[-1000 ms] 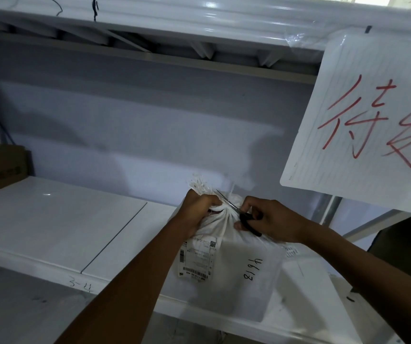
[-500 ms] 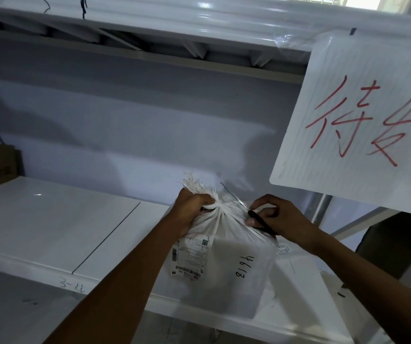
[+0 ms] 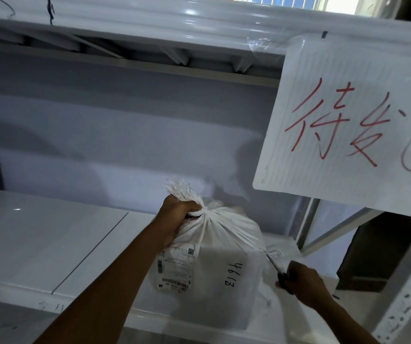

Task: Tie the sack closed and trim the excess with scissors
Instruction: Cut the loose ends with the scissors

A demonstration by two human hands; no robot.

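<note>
Your left hand (image 3: 177, 211) is clenched round the gathered neck of the sack (image 3: 220, 254), right at the tie, with the frayed white ends (image 3: 178, 188) sticking up above your fist. The sack sits on the white shelf (image 3: 50, 244) near its front edge, tied shut by the look of it, with a shipping label (image 3: 176, 269) on the side facing you and "4613" written in marker beside that. Your right hand (image 3: 301, 285) is down low to the right of the sack, well apart from the knot, gripping the scissors (image 3: 277, 270) by the dark handles, blades pointing up and left toward the sack's side. Can't tell if the blades are open or closed, it's too blurry. A paper sign (image 3: 348, 125) with red writing hangs top right.
</note>
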